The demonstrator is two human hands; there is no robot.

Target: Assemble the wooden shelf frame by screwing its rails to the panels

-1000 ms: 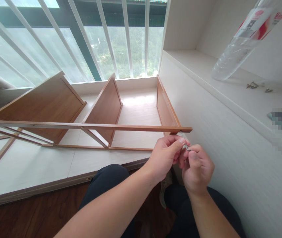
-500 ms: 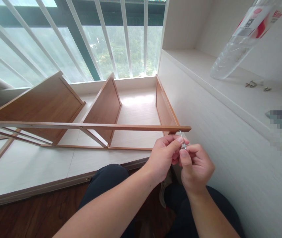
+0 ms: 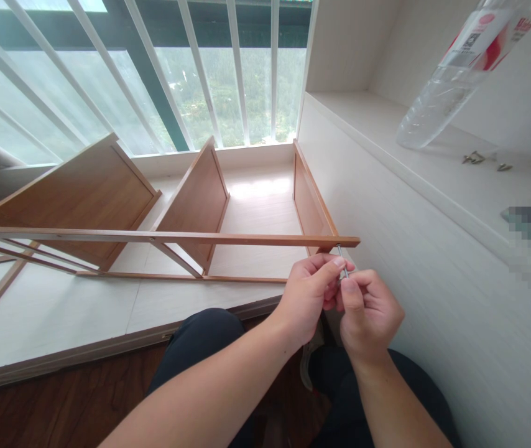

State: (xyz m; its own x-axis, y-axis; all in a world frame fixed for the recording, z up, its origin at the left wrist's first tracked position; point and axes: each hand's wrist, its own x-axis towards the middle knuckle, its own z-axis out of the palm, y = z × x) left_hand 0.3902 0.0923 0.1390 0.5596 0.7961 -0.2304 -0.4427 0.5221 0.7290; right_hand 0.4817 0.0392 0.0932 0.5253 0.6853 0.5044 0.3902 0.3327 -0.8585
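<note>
- Our left hand (image 3: 311, 285) is closed in a narrow pinch on the rod (image 3: 346, 272), partway along it.
- Our right hand (image 3: 372, 311) is closed too, its thumb pressed over the rod's lower end; we cannot tell that end's shape.
- The rod stands at a slant just below the right end of the rail (image 3: 247, 239), where its top seems to touch the wood.
- We judge the rod light, stiff and a little slippery, being thin, smooth metal; a fingertip grip on its middle should steady it, and the lower end should suit turning.
- The rail is long, straight, brown wood, likely rigid.
- Flat wooden panels (image 3: 195, 205) with raised edges stand behind it, above a pale, faintly grained sill (image 3: 256, 214).
- Small metal screws (image 3: 473, 158) lie on the shelf (image 3: 426, 165), near a clear, ribbed plastic bottle (image 3: 438, 102).
</note>
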